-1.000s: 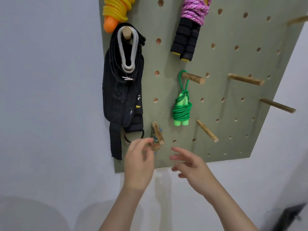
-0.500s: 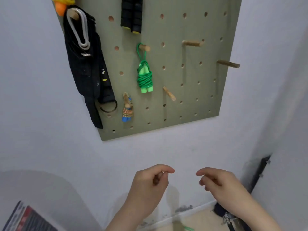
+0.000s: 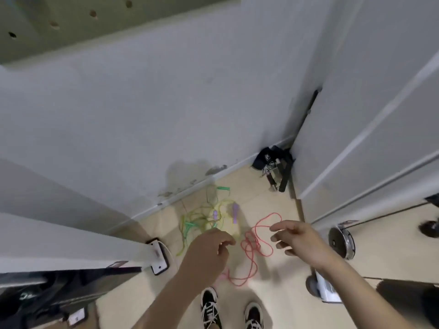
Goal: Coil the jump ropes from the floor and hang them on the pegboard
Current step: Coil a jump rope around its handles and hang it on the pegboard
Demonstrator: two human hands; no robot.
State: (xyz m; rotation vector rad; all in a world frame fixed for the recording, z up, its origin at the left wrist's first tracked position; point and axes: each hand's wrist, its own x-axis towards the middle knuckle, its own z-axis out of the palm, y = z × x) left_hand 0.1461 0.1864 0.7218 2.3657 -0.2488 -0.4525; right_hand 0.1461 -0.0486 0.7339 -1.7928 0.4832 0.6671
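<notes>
Several jump ropes lie tangled on the beige floor near the wall. A red rope [image 3: 255, 243] loops between my hands, a yellow rope with purple handles [image 3: 234, 211] lies behind it, and a green rope [image 3: 190, 225] spreads to the left. My left hand [image 3: 209, 248] hovers above the ropes with fingers loosely curled and empty. My right hand [image 3: 297, 236] is beside it, fingers spread, holding nothing. Only the lower corner of the green pegboard [image 3: 47, 27] shows at the top left.
A black bag with metal parts [image 3: 273, 162] sits in the corner by a white door [image 3: 368, 115]. A round weight plate [image 3: 342, 243] stands at the right. A white shelf edge [image 3: 71, 245] juts in from the left. My shoes [image 3: 210, 307] are below.
The view has swung down from the pegboard to the floor. Both hands left the hung rope and lowered, empty, over the tangled ropes.
</notes>
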